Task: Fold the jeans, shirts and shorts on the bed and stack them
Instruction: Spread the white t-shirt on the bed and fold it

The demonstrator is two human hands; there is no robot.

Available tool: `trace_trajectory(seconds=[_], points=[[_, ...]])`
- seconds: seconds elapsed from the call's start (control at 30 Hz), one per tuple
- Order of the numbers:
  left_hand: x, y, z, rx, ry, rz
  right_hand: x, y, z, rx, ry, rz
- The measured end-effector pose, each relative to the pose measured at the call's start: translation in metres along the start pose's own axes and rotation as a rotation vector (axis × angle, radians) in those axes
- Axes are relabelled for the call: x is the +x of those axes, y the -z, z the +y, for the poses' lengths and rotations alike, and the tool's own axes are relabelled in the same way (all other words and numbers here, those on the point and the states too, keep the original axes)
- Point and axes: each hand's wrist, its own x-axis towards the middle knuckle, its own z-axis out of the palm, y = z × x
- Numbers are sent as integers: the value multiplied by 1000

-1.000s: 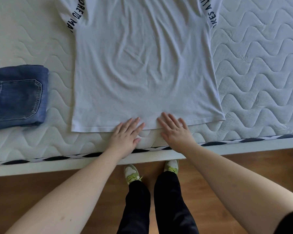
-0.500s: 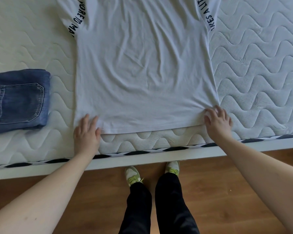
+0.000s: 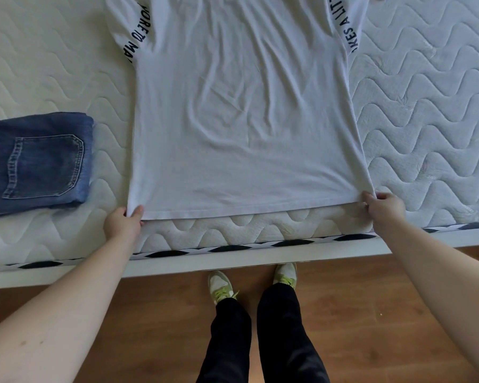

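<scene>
The white shirt (image 3: pixel 244 128) is spread flat on the bed (image 3: pixel 426 106), hem toward the near edge, and each bottom corner is pinched: the left hand (image 3: pixel 123 223) has its thumb over the left corner with the other fingers hidden beneath, and the right hand (image 3: pixel 385 207) has its fingers (image 3: pixel 369 197) curled onto the right corner. If the two corners are raised unevenly, a skewed fold is likely, and the shallow creases across the body could be pressed in. The thin fabric may also slip out of so light a pinch, or the sleeves with their black lettering may be dragged out of line if the hem is pulled too hard. The folded jeans (image 3: pixel 36 164) lie well apart on the left, so a stack is judged not yet begun. The bed is a bare quilted mattress with a wavy stitch; below its edge a wooden floor (image 3: pixel 371 313), black trousers and pale shoes (image 3: pixel 220 286) are seen.
</scene>
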Motion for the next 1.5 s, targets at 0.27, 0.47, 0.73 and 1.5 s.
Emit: trace_trajectory(seconds=[0.27,0.47,0.73,1.5], points=[[-28,5,-21,252,-53,-16,-12,16,21,-122,-24,33],[-54,39,9,370,-74,35,-43,22,-22,-326,133,2],[-92,106,91,494,-365,-184,-134,24,-147,-524,497,-208],[-61,119,249,849,-628,-53,-146,-50,-329,-756,922,-421]])
